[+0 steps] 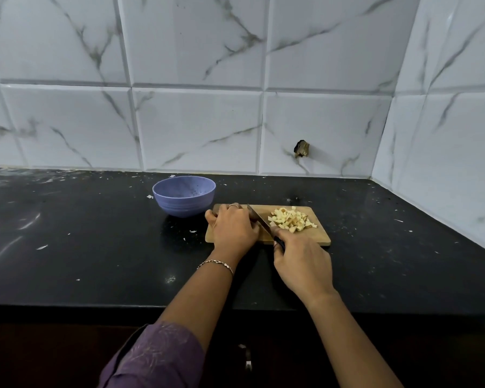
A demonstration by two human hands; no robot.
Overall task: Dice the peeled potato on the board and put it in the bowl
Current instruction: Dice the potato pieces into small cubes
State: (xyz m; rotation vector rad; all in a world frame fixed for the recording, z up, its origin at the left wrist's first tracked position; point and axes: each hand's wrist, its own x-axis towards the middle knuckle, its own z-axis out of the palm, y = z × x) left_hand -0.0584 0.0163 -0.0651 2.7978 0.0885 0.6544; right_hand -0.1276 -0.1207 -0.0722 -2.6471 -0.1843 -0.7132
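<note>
On the wooden board [318,237], pale potato cubes [289,219] heap; right grip [303,261] clasps knife [259,219]; left grip [231,228] curled, hold unclear.

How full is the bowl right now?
Empty, as far as shows: the bowl is bare purple inside, and the diced potato sits piled on the board.

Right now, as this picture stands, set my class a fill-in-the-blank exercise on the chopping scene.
1. The right hand grips the ____ by its handle.
2. The diced potato is piled on the ____ half of the cutting board.
3. The bowl beside the board's far left corner holds ____ potato pieces.
4. The left hand wears a ____ round its wrist.
Missing words: knife; right; no; bracelet.
</note>
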